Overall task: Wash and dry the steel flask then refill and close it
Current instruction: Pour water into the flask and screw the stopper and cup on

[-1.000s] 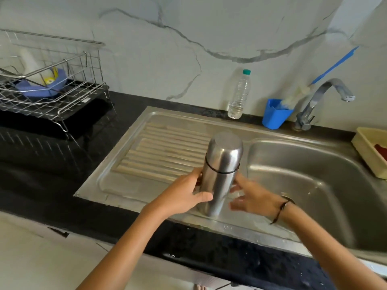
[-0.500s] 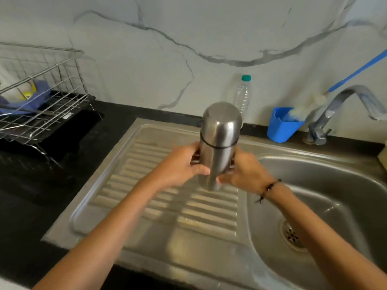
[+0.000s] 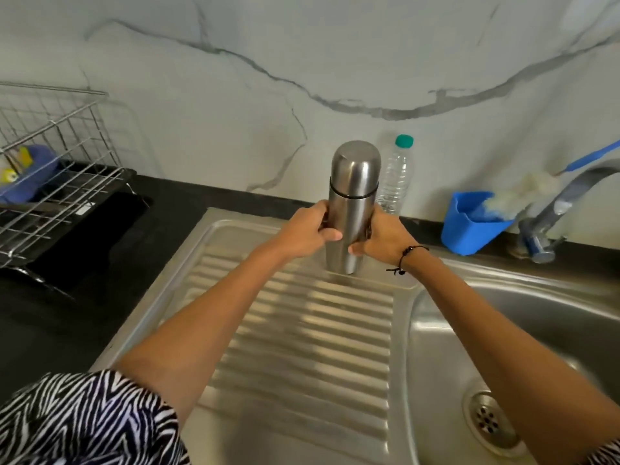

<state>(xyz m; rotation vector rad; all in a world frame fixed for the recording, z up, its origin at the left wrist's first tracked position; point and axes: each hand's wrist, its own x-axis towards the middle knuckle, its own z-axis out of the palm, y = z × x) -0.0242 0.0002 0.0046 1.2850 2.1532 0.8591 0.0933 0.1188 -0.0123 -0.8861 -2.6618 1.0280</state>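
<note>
Steel flask (image 3: 353, 196) upright between curled fingers (image 3: 330, 233) of both hands

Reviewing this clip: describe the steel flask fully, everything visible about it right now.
The steel flask is a brushed-metal cylinder with a rounded dome cap, closed, with a thin dark seam ring between cap and body. It stands upright over the far end of the ribbed draining board; whether its base rests there is unclear. The left hand and right hand grip its lower body from either side. A clear plastic bottle stands just behind it.
</note>
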